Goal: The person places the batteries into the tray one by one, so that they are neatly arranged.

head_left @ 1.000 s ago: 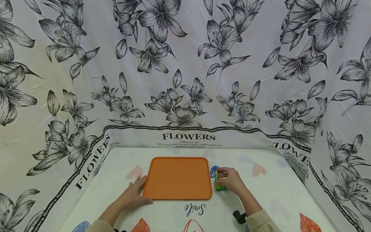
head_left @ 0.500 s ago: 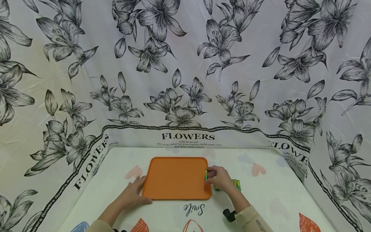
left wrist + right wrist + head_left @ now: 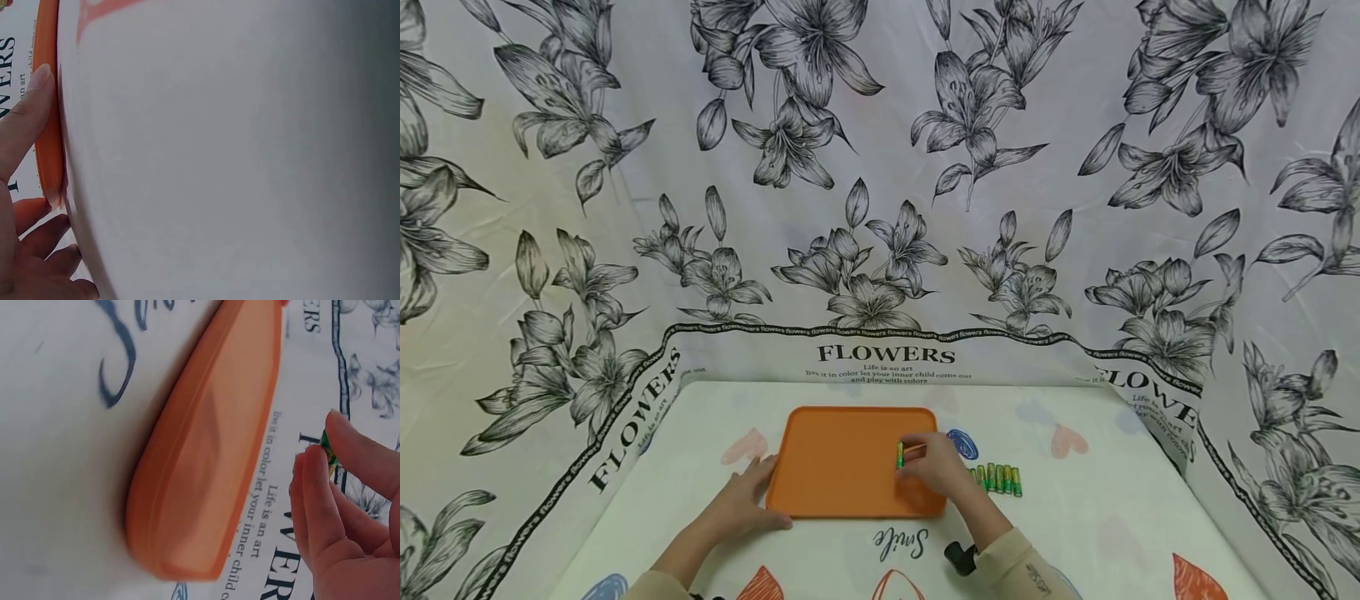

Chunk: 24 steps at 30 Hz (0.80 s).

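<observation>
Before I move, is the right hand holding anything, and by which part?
The right hand pinches a green battery, seemingly by its two ends.

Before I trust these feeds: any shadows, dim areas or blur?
Head view: a soft shadow lies on the tray below the right hand; left wrist view: the cloth looks grey and soft, darkening toward the right edge; right wrist view: shadow dulls the tray, fingers hide most of the held battery.

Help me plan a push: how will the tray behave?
The tray is probably stiff: it shows no bend. Lying broad and flat, it would likely slide rather than tip, though the left fingers touching it may resist.
</observation>
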{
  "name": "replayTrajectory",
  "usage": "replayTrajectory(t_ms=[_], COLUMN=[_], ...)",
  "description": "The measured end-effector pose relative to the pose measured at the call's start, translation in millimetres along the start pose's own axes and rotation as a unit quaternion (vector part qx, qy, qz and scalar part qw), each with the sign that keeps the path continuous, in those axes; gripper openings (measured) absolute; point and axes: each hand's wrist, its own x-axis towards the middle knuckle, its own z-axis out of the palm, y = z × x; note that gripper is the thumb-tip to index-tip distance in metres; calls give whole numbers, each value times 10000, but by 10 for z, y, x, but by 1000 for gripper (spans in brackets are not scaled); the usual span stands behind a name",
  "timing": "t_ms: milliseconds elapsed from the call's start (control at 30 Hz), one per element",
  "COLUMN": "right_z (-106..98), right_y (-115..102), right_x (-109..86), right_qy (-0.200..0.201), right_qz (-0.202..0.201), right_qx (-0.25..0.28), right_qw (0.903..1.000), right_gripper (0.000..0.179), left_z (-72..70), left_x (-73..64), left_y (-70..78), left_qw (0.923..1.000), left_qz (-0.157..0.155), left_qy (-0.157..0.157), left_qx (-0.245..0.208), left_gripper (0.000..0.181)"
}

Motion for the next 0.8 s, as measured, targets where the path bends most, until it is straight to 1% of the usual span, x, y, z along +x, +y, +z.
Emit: replayTrajectory(t_ms=[133, 233, 333, 433, 533, 700, 800], right_z=[132, 228, 321, 430, 533, 675, 758], right_y=[-59, -111, -152, -182, -227, -319, -345], right_x=[44, 72, 103, 142, 179, 244, 283], right_qy=[-105, -165, -119, -66, -34, 10, -37], right_qz=[-21, -15, -85, -165, -101, 128, 187], right_qx=[6, 104, 133, 15, 13, 178, 180], right_qw=[9999, 9998, 9998, 9998, 9999, 9998, 9997], right_gripper=[55, 55, 54, 53, 51, 48, 47], left_z=[2, 3, 1, -9, -18, -19, -16], left_x=[9, 15, 21, 19, 14, 15, 14], left_y=[-11, -4, 19, 37, 45, 35, 30], left_qw=[10000, 10000, 9999, 9999, 9999, 9999, 9998], left_qz=[-58, -77, -95, -106, -124, -126, -186], left_qy=[-22, -47, -53, -45, -53, -67, -77], left_qx=[32, 33, 29, 76, 83, 81, 96], left_gripper=[122, 123, 122, 121, 121, 121, 121])
